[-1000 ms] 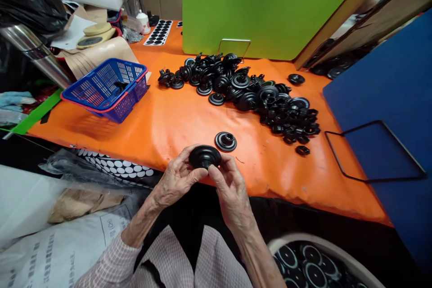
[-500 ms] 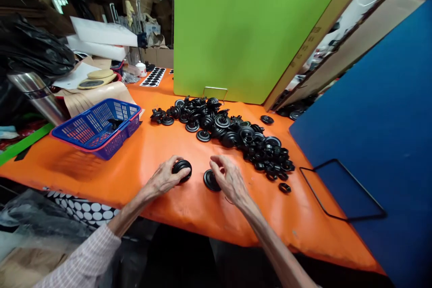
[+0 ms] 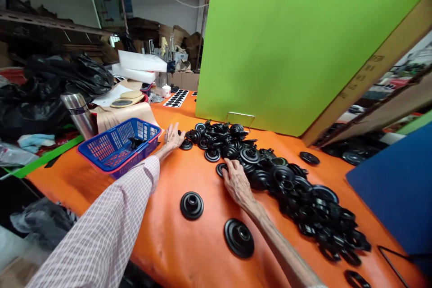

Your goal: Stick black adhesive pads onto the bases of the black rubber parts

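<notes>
My left hand [image 3: 173, 137] reaches to the left end of a pile of black round parts [image 3: 232, 146], fingers spread over the parts there, beside a flanged black disc [image 3: 186, 145]. My right hand [image 3: 238, 183] is at the near edge of the pile, its fingers stretched out and touching or just over a small black disc [image 3: 221, 170], which they partly hide. In front of me, apart from the pile, lie two black discs with raised hubs, a smaller one [image 3: 192, 205] and a larger one [image 3: 239, 238].
A blue plastic basket [image 3: 96, 150] with a black piece inside stands left, near a steel flask [image 3: 78, 114]. Black rings [image 3: 332, 234] lie at the right end of the pile. A green panel [image 3: 286, 54] stands behind; a blue panel [image 3: 398, 189] is at right.
Both hands have left the two black discs near me and moved forward to the pile, the left one toward its left end. The view has shifted, and both discs now lie free.
</notes>
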The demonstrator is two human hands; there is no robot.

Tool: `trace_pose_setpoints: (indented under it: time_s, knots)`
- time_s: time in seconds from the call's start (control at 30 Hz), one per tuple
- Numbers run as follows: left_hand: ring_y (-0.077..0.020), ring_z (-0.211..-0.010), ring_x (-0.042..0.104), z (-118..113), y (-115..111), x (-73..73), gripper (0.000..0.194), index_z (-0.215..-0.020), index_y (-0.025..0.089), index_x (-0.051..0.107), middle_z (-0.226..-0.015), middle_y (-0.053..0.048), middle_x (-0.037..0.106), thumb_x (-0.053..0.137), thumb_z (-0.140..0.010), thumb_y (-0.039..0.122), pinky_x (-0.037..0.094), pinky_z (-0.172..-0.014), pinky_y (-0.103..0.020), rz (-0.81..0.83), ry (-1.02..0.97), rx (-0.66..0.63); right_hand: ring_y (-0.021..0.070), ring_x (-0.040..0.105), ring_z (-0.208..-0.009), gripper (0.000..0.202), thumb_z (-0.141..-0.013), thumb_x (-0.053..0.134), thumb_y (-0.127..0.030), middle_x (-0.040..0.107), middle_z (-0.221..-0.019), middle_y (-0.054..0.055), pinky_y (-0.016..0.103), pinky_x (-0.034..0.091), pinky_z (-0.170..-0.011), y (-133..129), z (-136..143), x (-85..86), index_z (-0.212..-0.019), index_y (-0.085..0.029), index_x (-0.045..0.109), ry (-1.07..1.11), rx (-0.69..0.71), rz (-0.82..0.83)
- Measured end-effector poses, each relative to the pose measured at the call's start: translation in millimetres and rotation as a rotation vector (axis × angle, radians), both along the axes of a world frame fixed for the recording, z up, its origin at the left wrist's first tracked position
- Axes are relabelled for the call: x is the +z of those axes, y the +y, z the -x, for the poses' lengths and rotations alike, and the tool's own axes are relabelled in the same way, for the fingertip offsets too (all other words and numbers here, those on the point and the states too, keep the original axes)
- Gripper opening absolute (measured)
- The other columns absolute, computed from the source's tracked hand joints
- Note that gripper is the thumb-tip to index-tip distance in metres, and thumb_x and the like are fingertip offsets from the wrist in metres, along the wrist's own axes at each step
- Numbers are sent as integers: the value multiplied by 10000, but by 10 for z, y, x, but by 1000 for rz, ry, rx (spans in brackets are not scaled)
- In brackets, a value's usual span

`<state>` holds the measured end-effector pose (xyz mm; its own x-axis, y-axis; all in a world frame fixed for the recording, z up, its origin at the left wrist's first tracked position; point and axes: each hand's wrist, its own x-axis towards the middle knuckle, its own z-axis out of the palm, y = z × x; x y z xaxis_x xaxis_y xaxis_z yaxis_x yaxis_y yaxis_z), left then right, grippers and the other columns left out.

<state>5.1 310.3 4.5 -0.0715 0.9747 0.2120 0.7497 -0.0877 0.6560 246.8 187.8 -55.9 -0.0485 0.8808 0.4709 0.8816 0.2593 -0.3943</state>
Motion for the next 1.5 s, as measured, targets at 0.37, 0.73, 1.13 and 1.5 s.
trace_pose_setpoints:
  time_s: [0.37, 0.73, 1.13, 1.5]
  knots:
    - [-258, -961, 625, -133, -178, -82, 258, -788, 164, 768, -945, -91, 714, 658, -729, 389, 456, -895, -335, 125, -9, -443, 248, 506, -893, 206, -896, 409, -162, 600, -958, 91, 410, 464, -845, -250, -38, 42, -960, -201, 601, 13, 130, 42]
    - [-230, -1077, 566, -522, -1418, 49, 388, -1077, 148, 665, -1146, -120, 597, 511, -854, 426, 437, -977, -371, 37, -55, -462, 210, 602, -881, 288, -933, 426, -284, 591, -1033, 81, 366, 516, -806, -1186, -356, 246, -1198, -223, 521, 136, 123, 142]
    - [-268, -962, 473, -405, -2327, -27, 339, -1139, 156, 625, -1002, -121, 541, 542, -866, 340, 451, -875, -407, -272, 362, -442, 286, 522, -878, 262, -871, 412, -367, 573, -853, 121, 485, 440, -828, -2228, -1306, -17, -883, -185, 600, -4, -562, 18]
    - [-317, -1142, 417, -747, -2247, -199, 260, -1125, 211, 586, -1242, -143, 503, 454, -904, 178, 394, -921, -482, -213, 654, -656, 170, 618, -649, 329, -971, 299, -292, 643, -740, 35, 262, 466, -606, -2294, -581, 268, -862, -222, 601, -168, -130, 375]
